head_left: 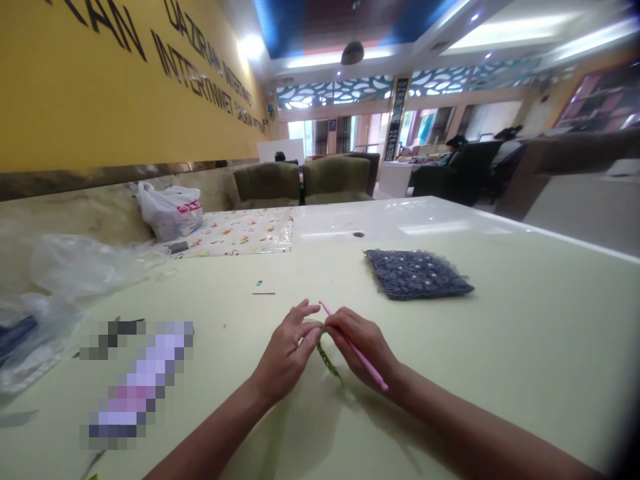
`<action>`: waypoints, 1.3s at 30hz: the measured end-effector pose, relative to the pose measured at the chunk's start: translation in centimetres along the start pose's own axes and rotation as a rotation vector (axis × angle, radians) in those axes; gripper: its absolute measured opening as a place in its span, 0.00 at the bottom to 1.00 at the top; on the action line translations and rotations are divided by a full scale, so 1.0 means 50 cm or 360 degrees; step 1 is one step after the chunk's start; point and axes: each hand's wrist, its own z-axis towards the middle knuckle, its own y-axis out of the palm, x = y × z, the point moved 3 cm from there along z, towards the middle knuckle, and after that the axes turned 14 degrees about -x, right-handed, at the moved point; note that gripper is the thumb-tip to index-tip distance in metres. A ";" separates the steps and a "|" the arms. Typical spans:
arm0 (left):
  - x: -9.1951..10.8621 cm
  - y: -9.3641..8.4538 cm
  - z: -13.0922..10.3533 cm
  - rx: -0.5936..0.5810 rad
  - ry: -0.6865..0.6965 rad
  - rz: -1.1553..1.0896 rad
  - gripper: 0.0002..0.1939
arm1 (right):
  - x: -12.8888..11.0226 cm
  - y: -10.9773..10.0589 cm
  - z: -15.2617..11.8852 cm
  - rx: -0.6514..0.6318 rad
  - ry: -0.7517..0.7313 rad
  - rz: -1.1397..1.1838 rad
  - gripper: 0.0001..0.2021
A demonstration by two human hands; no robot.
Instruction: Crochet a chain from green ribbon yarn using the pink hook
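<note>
Taking the two hands as the dial's centre, with twelve o'clock at the far side of the table (500, 347), the left hand (286, 350) pinches the green strip (327, 357) between thumb and forefinger, its other fingers raised and spread. The right hand (367, 343) is closed around the pink hook (369, 368) in a pen-like grip. The hook slants from its tip at eleven to its thick end at five. The two hands' fingertips meet, or nearly so, over the upper end of the strip, which hangs between five and six. Whether the hook's tip touches the strip cannot be made out.

At two o'clock lies the dark blue pouch (417, 275), flat and dotted with pearl-like beads. At ten, near the left hand, are the thin purple needle (263, 293) and, just beyond it, the small blue clip (259, 283). Between eight and nine lies a pixelated lilac thing (155, 367), its details hidden.

A crumpled clear bag (75, 270) sits towards nine, and a white carrier bag (173, 210) at ten, beside a patterned cover (245, 230) at eleven. Two green chairs (343, 179) stand past the table's far edge, around twelve.
</note>
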 end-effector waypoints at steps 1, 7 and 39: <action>0.002 0.000 0.000 0.0006 -0.0020 -0.0096 0.15 | 0.000 -0.003 0.001 0.0010 0.0027 0.0065 0.07; 0.009 0.001 -0.002 -0.0062 -0.0194 -0.0667 0.14 | -0.001 -0.013 0.001 0.0011 0.0111 0.0280 0.09; -0.027 0.009 0.008 -0.0268 -0.0341 -0.1265 0.16 | 0.014 -0.030 0.014 -0.0338 0.0013 0.0324 0.06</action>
